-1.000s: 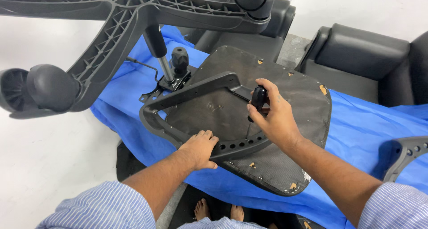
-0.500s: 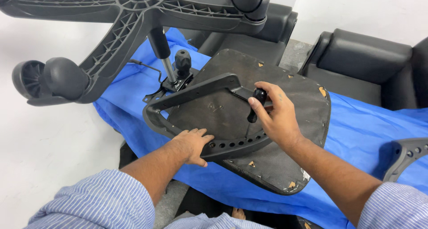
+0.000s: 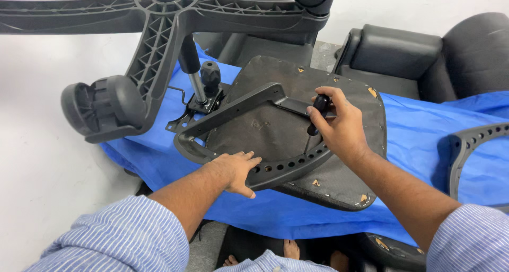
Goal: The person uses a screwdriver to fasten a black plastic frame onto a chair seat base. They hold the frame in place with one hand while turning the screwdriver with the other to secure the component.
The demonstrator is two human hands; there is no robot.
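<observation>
An upturned office-chair seat (image 3: 350, 176) lies underside-up on a blue sheet (image 3: 429, 139). A dark grey plastic armrest frame (image 3: 233, 110) with a row of holes rests across it. My left hand (image 3: 233, 171) lies flat, palm down, on the frame's near curved bar. My right hand (image 3: 342, 126) is closed around a black-handled tool (image 3: 319, 103) stood upright on the frame's right part. The chair's mechanism and gas-lift column (image 3: 192, 70) rise at the seat's far left edge.
The black star base (image 3: 159, 33) with a castor (image 3: 101, 108) hangs over the upper left. A black padded armchair (image 3: 413, 55) stands at the back right. Another grey perforated frame (image 3: 469, 145) lies at the right edge. White floor lies to the left; bare feet (image 3: 289, 248) show below.
The view has drifted slightly, and the star base and castor sit a little further right in it. My left hand slid a bit left along the bar. The right hand stays on the tool.
</observation>
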